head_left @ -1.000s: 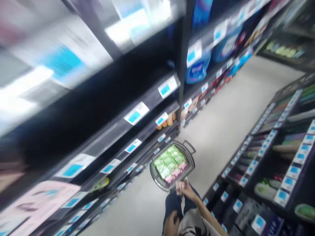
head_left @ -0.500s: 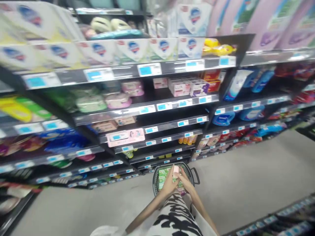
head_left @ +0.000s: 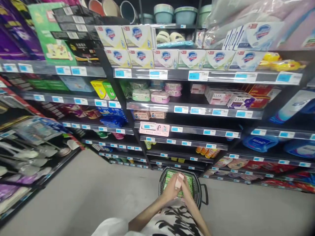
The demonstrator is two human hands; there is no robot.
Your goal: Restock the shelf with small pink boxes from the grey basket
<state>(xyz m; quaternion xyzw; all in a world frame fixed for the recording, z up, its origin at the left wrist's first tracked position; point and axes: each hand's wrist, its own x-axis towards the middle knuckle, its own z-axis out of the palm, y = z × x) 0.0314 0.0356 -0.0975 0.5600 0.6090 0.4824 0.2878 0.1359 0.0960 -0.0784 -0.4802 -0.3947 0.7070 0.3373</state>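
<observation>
Both my hands are together over a dark shopping basket, closed around a small pale pink box, which looks like a boxed bar of soap. My left hand wraps it from the left. Against its right side lie the fingers of my right hand. Beneath the hands, green packs fill the basket. Its black handle sticks out on the right. Parts of the box and of the packs are hidden by my fingers.
Ahead stands a shelf unit with white soap boxes on an upper shelf. Below them are plastic soap dishes and LUX boxes. Another rack with packaged utensils borders the left. Grey floor lies around the basket.
My view has swung left, so the shelves appear shifted right and more of the left rack shows. Both hands still hold the pink box over the basket, its tilt slightly changed.
</observation>
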